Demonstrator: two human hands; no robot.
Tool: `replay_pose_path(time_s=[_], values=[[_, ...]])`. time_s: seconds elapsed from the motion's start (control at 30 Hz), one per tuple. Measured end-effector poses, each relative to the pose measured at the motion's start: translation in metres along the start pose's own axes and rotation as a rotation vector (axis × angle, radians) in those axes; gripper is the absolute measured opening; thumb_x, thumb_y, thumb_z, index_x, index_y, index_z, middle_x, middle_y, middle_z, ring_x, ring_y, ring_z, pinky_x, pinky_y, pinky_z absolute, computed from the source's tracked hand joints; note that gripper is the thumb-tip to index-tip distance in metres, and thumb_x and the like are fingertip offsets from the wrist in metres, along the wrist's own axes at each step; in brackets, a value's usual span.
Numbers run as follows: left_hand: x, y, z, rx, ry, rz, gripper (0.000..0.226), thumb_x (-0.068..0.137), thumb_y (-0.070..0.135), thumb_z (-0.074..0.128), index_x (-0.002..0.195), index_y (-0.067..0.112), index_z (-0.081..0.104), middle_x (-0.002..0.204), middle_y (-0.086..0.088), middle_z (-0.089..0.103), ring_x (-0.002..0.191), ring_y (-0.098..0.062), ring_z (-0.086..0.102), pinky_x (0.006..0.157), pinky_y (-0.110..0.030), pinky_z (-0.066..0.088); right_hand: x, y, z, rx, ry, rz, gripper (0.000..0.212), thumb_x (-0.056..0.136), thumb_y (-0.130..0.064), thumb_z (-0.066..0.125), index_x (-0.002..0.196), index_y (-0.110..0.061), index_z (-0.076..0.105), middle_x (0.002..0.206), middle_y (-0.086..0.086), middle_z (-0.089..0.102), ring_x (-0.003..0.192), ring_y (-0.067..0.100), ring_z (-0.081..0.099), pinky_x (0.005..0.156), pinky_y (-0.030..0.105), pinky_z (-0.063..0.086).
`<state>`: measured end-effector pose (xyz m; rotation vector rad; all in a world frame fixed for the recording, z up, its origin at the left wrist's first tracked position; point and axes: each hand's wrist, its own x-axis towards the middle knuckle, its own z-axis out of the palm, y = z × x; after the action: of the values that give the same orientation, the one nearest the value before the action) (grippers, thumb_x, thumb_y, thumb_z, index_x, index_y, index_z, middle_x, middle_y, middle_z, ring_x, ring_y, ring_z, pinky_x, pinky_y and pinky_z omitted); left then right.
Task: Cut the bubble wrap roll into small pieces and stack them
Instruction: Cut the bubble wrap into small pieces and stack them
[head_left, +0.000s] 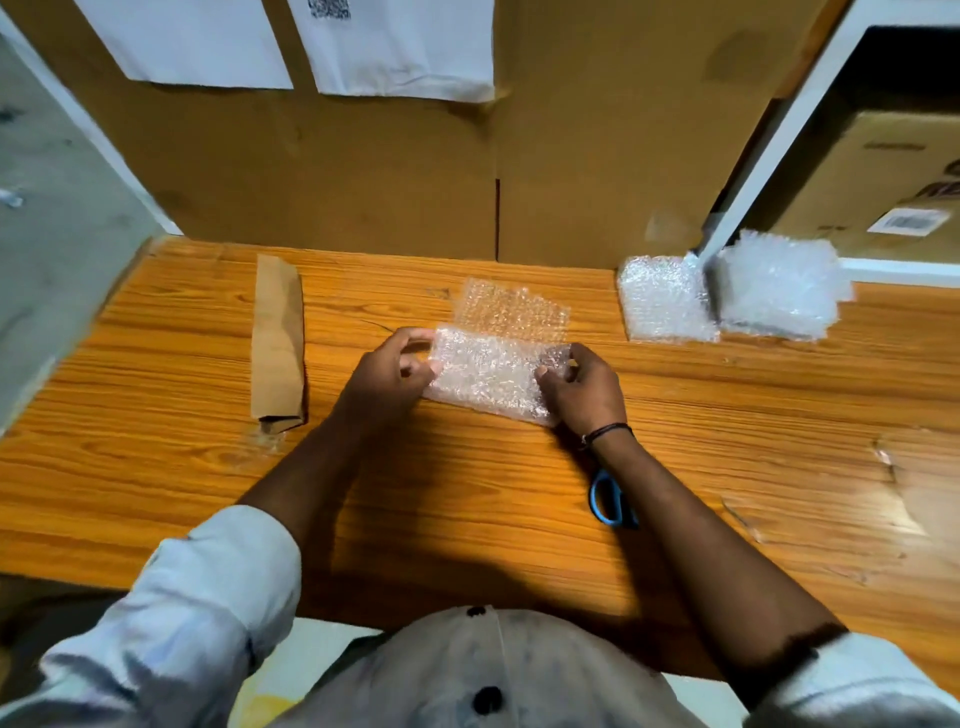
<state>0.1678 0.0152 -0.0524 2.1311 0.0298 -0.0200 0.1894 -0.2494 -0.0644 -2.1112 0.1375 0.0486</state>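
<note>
A folded piece of clear bubble wrap lies at the middle of the wooden table. My left hand pinches its left end and my right hand pinches its right end. Just behind it a single flat bubble wrap piece rests on the table. Two stacks of cut bubble wrap stand at the back right. Blue-handled scissors lie on the table under my right forearm, their blades hidden.
A flattened brown paper bag lies at the left of the table. A cardboard wall with white paper sheets closes the back. A white shelf frame holding a cardboard box stands at the back right.
</note>
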Motion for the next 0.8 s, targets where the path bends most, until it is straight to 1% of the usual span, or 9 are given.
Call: replay_pose_path(time_s=[0.07, 0.13, 0.27, 0.33, 0.4, 0.5, 0.6, 0.7, 0.8], values=[[0.01, -0.001, 0.003, 0.109, 0.026, -0.024, 0.046, 0.096, 0.032, 0.069, 0.14, 0.027, 0.055, 0.07, 0.008, 0.069, 0.066, -0.006, 0.063, 0.066, -0.028, 0.049, 0.003, -0.002, 0.002, 0.01, 0.029, 0.07, 0.03, 0.09, -0.026, 0.074, 0.115, -0.012, 0.065, 0.082, 0.007, 0.069, 0.074, 0.029, 0.067, 0.064, 0.037, 0.052], [0.016, -0.003, 0.006, 0.269, 0.092, -0.018, 0.051, 0.094, 0.036, 0.069, 0.142, 0.028, 0.054, 0.078, 0.011, 0.069, 0.079, -0.016, 0.068, 0.075, -0.033, 0.053, 0.0, -0.009, 0.003, -0.063, 0.116, 0.041, 0.046, 0.092, -0.024, 0.072, 0.134, -0.011, 0.058, 0.103, 0.01, 0.071, 0.092, 0.029, 0.068, 0.073, 0.032, 0.05], [0.013, -0.005, 0.022, 0.619, 0.3, 0.264, 0.057, 0.09, 0.039, 0.065, 0.144, 0.023, 0.056, 0.125, -0.004, 0.066, 0.115, -0.031, 0.057, 0.091, -0.045, 0.045, -0.017, -0.016, 0.01, -0.543, 0.319, -0.434, 0.052, 0.092, -0.028, 0.058, 0.141, -0.009, 0.054, 0.141, 0.014, 0.054, 0.127, 0.034, 0.052, 0.097, 0.044, 0.043], [0.012, -0.011, 0.027, 0.695, 0.26, 0.457, 0.057, 0.089, 0.038, 0.062, 0.144, 0.025, 0.057, 0.14, -0.005, 0.06, 0.126, -0.033, 0.051, 0.097, -0.047, 0.041, -0.026, -0.017, 0.023, -0.681, 0.204, -0.522, 0.053, 0.097, -0.034, 0.049, 0.145, -0.012, 0.051, 0.154, 0.012, 0.047, 0.143, 0.032, 0.041, 0.108, 0.047, 0.035], [0.016, -0.024, 0.03, 0.758, 0.178, 0.557, 0.052, 0.088, 0.036, 0.062, 0.14, 0.03, 0.062, 0.147, -0.003, 0.058, 0.135, -0.036, 0.048, 0.104, -0.05, 0.036, -0.03, -0.01, 0.037, -0.755, -0.013, -0.519, 0.057, 0.102, -0.041, 0.036, 0.15, -0.013, 0.047, 0.159, 0.012, 0.042, 0.149, 0.031, 0.034, 0.118, 0.05, 0.027], [0.013, -0.038, 0.033, 0.804, 0.15, 0.465, 0.047, 0.088, 0.037, 0.06, 0.134, 0.034, 0.066, 0.149, -0.003, 0.057, 0.139, -0.041, 0.045, 0.107, -0.055, 0.032, -0.03, -0.002, 0.046, -0.799, -0.202, -0.487, 0.063, 0.105, -0.047, 0.023, 0.154, -0.013, 0.043, 0.164, 0.013, 0.035, 0.154, 0.031, 0.026, 0.124, 0.052, 0.019], [0.006, -0.041, 0.032, 0.756, 0.197, 0.422, 0.046, 0.088, 0.04, 0.057, 0.132, 0.029, 0.069, 0.147, -0.006, 0.059, 0.139, -0.042, 0.045, 0.107, -0.056, 0.033, -0.028, -0.005, 0.045, -0.823, -0.188, -0.516, 0.063, 0.107, -0.05, 0.024, 0.158, -0.016, 0.036, 0.167, 0.008, 0.029, 0.156, 0.027, 0.02, 0.127, 0.049, 0.012], [0.0, -0.045, 0.029, 0.674, 0.208, 0.376, 0.046, 0.091, 0.045, 0.058, 0.132, 0.028, 0.069, 0.145, -0.004, 0.06, 0.134, -0.037, 0.049, 0.105, -0.051, 0.034, -0.028, -0.004, 0.043, -0.851, -0.249, -0.538, 0.066, 0.105, -0.055, 0.025, 0.158, -0.018, 0.037, 0.168, 0.009, 0.026, 0.157, 0.027, 0.017, 0.126, 0.054, 0.016], [-0.001, -0.044, 0.025, 0.507, 0.232, 0.298, 0.044, 0.089, 0.047, 0.058, 0.127, 0.028, 0.071, 0.135, 0.004, 0.066, 0.122, -0.029, 0.054, 0.098, -0.045, 0.04, -0.031, -0.004, 0.039, -0.853, -0.17, -0.558, 0.071, 0.104, -0.06, 0.032, 0.16, -0.016, 0.031, 0.17, 0.009, 0.019, 0.158, 0.026, 0.011, 0.128, 0.049, 0.01]])
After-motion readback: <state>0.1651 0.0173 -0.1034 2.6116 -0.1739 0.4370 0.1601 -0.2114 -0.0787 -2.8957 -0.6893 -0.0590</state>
